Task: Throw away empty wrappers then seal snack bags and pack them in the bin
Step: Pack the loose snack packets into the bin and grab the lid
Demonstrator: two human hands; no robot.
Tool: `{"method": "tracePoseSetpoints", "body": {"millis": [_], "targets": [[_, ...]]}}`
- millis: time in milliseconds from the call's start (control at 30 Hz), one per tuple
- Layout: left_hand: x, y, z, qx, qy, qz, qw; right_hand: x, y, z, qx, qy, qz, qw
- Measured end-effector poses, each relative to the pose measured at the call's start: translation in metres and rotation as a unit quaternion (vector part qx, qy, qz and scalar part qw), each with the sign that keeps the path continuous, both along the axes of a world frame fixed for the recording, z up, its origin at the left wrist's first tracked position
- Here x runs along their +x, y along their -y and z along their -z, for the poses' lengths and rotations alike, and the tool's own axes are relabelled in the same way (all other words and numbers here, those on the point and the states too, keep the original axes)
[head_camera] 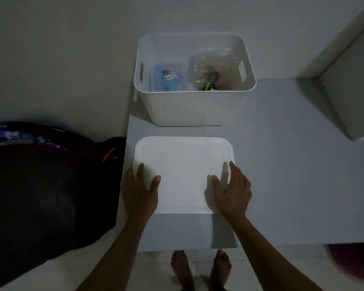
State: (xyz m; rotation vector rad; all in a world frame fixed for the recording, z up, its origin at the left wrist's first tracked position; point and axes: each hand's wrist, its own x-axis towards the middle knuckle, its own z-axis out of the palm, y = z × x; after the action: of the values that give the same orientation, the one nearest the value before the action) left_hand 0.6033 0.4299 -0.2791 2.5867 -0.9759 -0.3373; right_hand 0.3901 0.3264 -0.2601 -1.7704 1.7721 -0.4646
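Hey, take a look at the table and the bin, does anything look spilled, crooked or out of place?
Nothing stands out. The white bin stands upright on the table with snack bags inside. Its lid lies flat and square in front of it, both hands resting on its near corners. No spills show in the dim light.

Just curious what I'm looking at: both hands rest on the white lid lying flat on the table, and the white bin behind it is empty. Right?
Not quite. The head view shows snack bags inside the white bin. The rest holds: left hand and right hand rest on the white lid.
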Motion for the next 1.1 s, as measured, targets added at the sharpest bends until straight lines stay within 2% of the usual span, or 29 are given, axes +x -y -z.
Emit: {"method": "tracePoseSetpoints", "body": {"millis": [167,333,533,667,833,900,1100], "targets": [[0.007,-0.002,-0.005,-0.042,-0.034,-0.025,0.998,0.002,0.007,-0.003,0.021,0.095,0.028,0.995],[0.011,-0.006,-0.012,-0.096,-0.107,-0.075,0.987,-0.005,0.007,-0.007,0.06,0.137,0.026,0.988],[-0.006,-0.027,-0.037,-0.062,-0.119,-0.094,0.986,-0.019,-0.012,-0.036,0.073,0.16,-0.012,0.984],[-0.014,-0.041,-0.082,-0.086,-0.12,-0.086,0.985,-0.032,-0.026,-0.082,0.042,0.151,-0.032,0.987],[-0.01,-0.037,-0.148,-0.21,-0.11,-0.046,0.97,-0.047,-0.028,-0.153,-0.041,0.131,-0.051,0.989],[-0.008,-0.026,-0.177,-0.218,-0.139,-0.044,0.965,-0.048,-0.02,-0.178,-0.072,0.129,-0.052,0.988],[0.009,0.023,-0.237,-0.21,-0.105,0.011,0.972,-0.037,0.022,-0.225,-0.123,0.146,-0.038,0.981]]}}
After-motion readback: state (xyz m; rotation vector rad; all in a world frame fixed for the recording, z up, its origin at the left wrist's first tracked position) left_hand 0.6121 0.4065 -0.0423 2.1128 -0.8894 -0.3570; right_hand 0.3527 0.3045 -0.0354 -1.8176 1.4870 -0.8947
